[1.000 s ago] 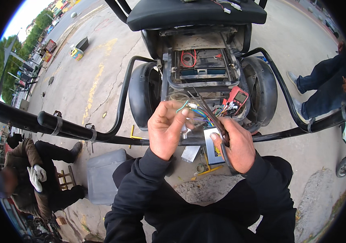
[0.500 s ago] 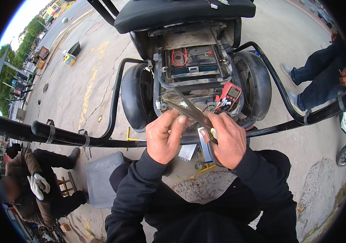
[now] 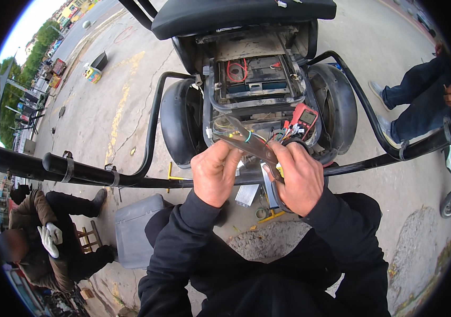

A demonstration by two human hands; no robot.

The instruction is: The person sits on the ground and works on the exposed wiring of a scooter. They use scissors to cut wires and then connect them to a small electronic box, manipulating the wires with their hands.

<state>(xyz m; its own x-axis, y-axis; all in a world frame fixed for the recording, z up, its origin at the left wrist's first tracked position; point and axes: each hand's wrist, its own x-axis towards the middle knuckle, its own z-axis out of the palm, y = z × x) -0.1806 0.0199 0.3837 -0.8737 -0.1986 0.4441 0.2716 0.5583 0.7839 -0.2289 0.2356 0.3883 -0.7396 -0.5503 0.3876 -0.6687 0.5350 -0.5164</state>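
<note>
My right hand (image 3: pixel 302 185) grips dark-bladed scissors (image 3: pixel 257 150), whose blades angle up and leftward above my left fingertips. My left hand (image 3: pixel 216 177) is pinched on thin wire, its tip partly hidden by the blades. A short teal-green wire (image 3: pixel 248 136) shows across the blades. Just beyond my hands, coloured wires with connectors and a red multimeter (image 3: pixel 303 119) lie in the open body of a black vehicle under its padded seat (image 3: pixel 244 18). A silver finned box (image 3: pixel 246 195) sits on the ground below the tubular rail (image 3: pixel 183 184).
A seated person in white gloves (image 3: pixel 51 238) is at lower left, beside a grey plastic case (image 3: pixel 135 235). Another person's legs (image 3: pixel 415 92) are at right. Curved black bars flank both wheels (image 3: pixel 336 105). A jug (image 3: pixel 92 74) and black tub (image 3: pixel 99 61) stand farther back.
The scissor blades have swung leftward over my left fingers, covering much of the wires held there. My left fingers have drawn closer together and moved slightly down.
</note>
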